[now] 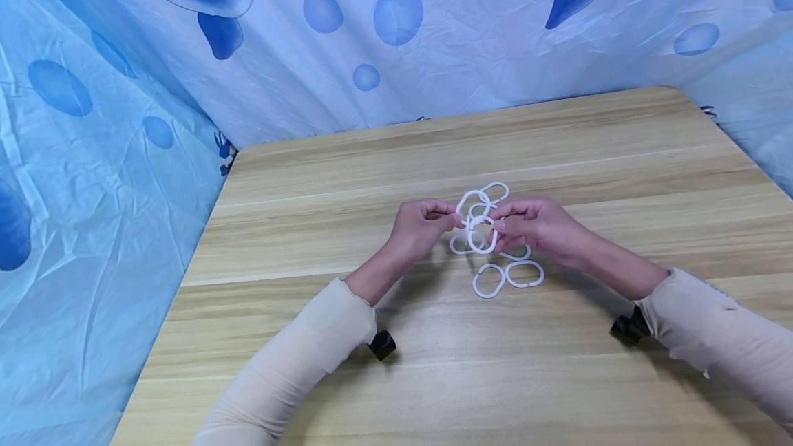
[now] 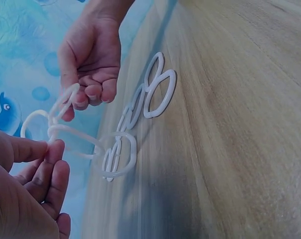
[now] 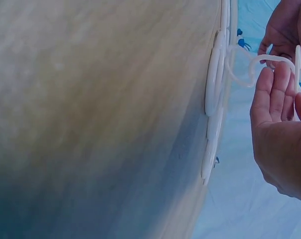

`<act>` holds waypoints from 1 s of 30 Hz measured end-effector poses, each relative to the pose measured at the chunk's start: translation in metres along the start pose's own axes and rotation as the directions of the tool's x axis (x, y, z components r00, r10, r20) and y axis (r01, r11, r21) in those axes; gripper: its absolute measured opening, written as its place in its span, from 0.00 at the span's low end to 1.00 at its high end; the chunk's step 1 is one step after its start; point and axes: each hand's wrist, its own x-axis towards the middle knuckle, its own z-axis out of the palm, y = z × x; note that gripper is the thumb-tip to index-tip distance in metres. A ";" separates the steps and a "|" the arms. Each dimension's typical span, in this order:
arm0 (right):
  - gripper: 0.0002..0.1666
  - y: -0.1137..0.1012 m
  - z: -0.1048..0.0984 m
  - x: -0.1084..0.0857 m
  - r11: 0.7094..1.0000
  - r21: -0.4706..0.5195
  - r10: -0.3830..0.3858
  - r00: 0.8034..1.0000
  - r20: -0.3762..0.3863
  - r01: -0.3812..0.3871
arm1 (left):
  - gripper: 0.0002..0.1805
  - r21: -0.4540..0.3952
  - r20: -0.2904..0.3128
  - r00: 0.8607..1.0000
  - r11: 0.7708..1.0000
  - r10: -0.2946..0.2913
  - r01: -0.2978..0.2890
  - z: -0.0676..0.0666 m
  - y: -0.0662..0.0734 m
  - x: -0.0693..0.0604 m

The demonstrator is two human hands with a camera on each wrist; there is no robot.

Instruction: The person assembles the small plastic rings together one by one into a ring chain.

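Observation:
My left hand (image 1: 416, 231) pinches a white oval plastic ring (image 1: 473, 192), like a shower curtain ring, between thumb and index finger. Another such ring (image 1: 480, 251) is pinched by the right hand (image 1: 551, 231), close by on the right. The two rings meet just above the table, and in the left wrist view they appear linked. From the left hand's ring, a further ring (image 2: 134, 154) hangs down. Below and behind the hands lie more of these rings, partly hidden by the fingers. Two loose rings (image 1: 524, 262) rest nearer the front, side by side.
A wood-grain table (image 1: 347, 171) carries the rings. Blue curtains (image 1: 279, 81) with sea-animal prints hang behind its far edge and along the left side. Black wrist cameras (image 1: 382, 345) sit under both pale sleeves (image 1: 303, 349).

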 end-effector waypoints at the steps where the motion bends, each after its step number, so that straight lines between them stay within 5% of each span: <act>1: 0.10 -0.001 0.000 0.000 1.000 -0.006 0.003 1.000 -0.002 -0.003 | 0.07 -0.004 0.001 1.000 1.000 0.002 -0.002 0.000 0.000 0.000; 19: 0.09 -0.015 0.003 0.001 0.992 0.065 0.110 0.992 -0.053 -0.107 | 0.08 -0.005 0.014 1.000 1.000 0.018 -0.018 -0.001 -0.005 -0.001; 30: 0.09 -0.015 0.003 0.004 0.995 0.077 0.069 0.990 -0.122 -0.060 | 0.15 -0.053 0.152 0.988 0.999 0.015 -0.007 0.002 0.000 -0.006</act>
